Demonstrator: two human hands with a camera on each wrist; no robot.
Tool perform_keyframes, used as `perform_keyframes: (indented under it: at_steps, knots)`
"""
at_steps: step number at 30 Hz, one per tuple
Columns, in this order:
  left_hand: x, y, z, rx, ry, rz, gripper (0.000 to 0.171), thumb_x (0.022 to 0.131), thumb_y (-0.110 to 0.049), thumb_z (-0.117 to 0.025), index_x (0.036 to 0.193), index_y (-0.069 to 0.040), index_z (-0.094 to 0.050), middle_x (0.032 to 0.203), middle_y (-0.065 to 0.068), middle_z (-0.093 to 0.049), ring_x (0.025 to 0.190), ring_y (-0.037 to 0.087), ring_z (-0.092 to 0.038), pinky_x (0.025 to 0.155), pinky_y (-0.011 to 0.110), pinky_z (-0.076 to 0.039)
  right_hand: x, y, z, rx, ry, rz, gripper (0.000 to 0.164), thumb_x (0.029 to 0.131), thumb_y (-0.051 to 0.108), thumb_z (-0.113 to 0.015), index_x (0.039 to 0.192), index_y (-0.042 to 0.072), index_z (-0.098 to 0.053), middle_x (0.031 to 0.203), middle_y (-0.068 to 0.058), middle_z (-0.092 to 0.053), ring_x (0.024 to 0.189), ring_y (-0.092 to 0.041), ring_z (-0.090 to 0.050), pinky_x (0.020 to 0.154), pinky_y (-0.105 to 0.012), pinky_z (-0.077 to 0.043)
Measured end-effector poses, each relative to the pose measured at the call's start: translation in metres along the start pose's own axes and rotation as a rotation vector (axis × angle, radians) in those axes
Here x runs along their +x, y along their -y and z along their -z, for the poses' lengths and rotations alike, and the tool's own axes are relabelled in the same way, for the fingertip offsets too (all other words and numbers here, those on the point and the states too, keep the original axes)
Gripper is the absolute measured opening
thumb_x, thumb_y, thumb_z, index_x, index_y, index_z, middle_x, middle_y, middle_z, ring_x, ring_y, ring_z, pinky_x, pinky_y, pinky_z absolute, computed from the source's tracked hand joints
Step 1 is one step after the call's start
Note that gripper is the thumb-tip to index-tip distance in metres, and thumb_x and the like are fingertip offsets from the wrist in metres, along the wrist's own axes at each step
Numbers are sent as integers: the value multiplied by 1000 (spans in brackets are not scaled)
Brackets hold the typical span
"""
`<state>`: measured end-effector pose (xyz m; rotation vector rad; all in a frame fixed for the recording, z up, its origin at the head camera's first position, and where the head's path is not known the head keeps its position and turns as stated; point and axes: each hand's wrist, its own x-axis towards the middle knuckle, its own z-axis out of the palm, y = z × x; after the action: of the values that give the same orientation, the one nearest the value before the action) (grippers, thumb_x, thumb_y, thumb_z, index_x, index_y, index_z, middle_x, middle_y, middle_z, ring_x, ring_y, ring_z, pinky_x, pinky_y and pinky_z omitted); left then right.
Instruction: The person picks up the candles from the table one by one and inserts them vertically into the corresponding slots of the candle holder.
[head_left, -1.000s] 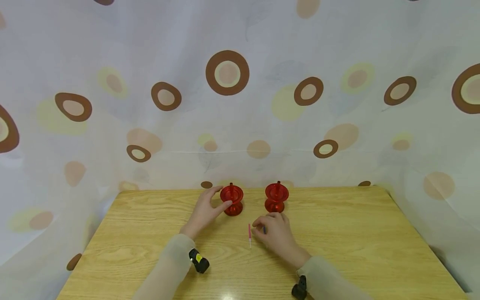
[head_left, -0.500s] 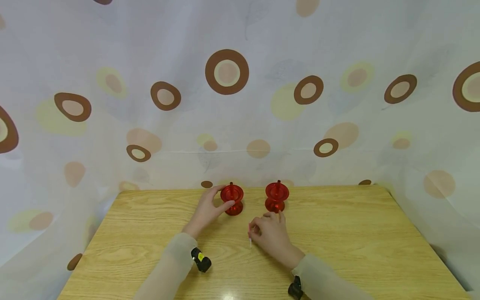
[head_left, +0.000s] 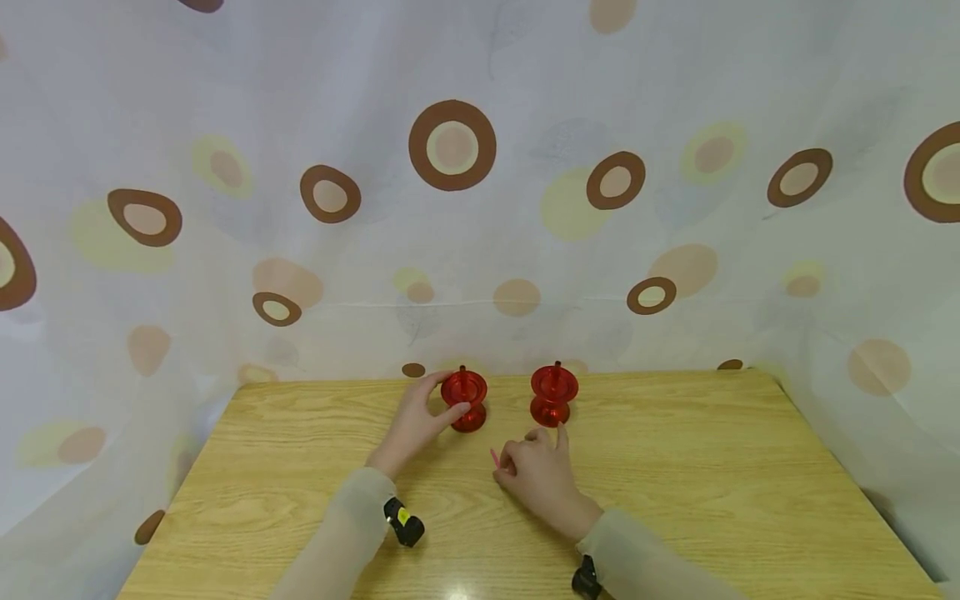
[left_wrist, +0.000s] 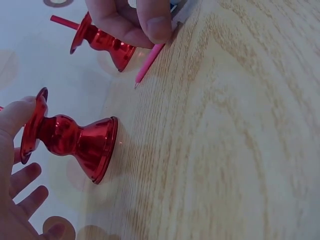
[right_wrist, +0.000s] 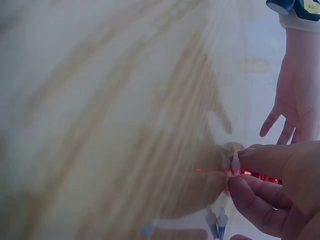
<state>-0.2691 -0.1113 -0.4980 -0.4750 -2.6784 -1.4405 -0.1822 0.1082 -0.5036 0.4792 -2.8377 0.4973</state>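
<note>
Two red shiny candle holders stand upright on the wooden table, each with a thin stem rising from its dish. My left hand (head_left: 417, 421) holds the left candle holder (head_left: 468, 414) at its dish, thumb on the near rim. My right hand (head_left: 542, 475) pinches a thin pink candle (left_wrist: 150, 65) between thumb and forefinger, low over the tabletop, its pale tip showing in the right wrist view. The right candle holder (head_left: 552, 397) stands just beyond the right hand, near its raised little finger. Below that hand in the right wrist view lies a small dark blue candle (right_wrist: 221, 225) with a clear base.
The light wooden table (head_left: 712, 467) reaches back to a hanging cloth (head_left: 517, 242) printed with brown and yellow rings, which also runs along both sides. A black camera sits on each wrist.
My right hand has moved slightly left, from beside the pink candle onto it, and now pinches it. The candle has tilted from its earlier lie. My left hand stays at the left holder.
</note>
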Motion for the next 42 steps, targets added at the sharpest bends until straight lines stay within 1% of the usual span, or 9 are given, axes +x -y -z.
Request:
perform_keyframes:
  at_steps: [2,8,13,17,23,27,33,38,42]
  knots:
    - [0,0,0,-1,1,5,68,94,-35,-80,150,-7,-53,152,12,-55,145,35,-45,119,56,-35,0,1,0,-16,5,3,30,82,27,-89,68,22,-63,70,11,-65,100,-31,-60,107,-80,-29]
    - [-1,2,0,-10,-2,7,68,94,-34,-80,150,-7,-54,152,13,-55,145,35,-45,119,57,-35,1,6,2,-21,12,10,30,83,22,-88,67,21,-62,68,9,-65,96,-30,-59,108,-79,-27]
    - [-1,1,1,-4,-1,14,67,94,-34,-80,149,-8,-54,151,12,-56,144,34,-46,119,55,-36,3,11,2,-67,20,26,29,82,18,-86,64,20,-63,67,6,-66,97,-32,-60,109,-80,-26]
    - [0,0,1,-8,1,7,67,94,-35,-80,149,-7,-55,150,13,-56,143,35,-47,118,56,-36,4,11,-1,-67,-4,37,28,80,15,-84,63,20,-62,67,5,-65,101,-33,-60,109,-80,-25]
    - [0,1,0,-16,-1,5,66,93,-34,-80,149,-8,-55,151,11,-56,144,33,-47,119,54,-36,5,8,0,-15,-75,48,28,79,13,-85,68,20,-61,70,6,-66,101,-32,-61,107,-81,-28]
    - [0,3,-1,-18,-3,-7,67,93,-33,-80,150,-7,-54,152,12,-55,144,34,-47,119,54,-36,7,7,2,31,-95,48,27,79,11,-85,71,19,-60,69,7,-63,97,-32,-61,104,-80,-32]
    - [1,3,-2,-23,4,-22,69,94,-35,-80,151,-6,-54,151,14,-55,144,38,-46,117,59,-36,10,5,3,66,-104,31,15,82,12,-83,82,14,-69,68,10,-57,96,-30,-60,103,-78,-34]
    - [2,1,-2,-32,5,-12,68,93,-35,-80,151,-8,-55,152,14,-55,144,37,-45,119,57,-35,13,4,5,69,-146,38,13,83,12,-84,85,15,-72,72,9,-64,96,-30,-60,104,-75,-36]
    - [2,1,-2,-40,0,-18,66,94,-34,-79,150,-7,-55,152,14,-56,145,38,-45,119,58,-35,16,6,11,114,-163,26,11,84,12,-83,86,16,-73,73,9,-67,97,-31,-60,106,-74,-35]
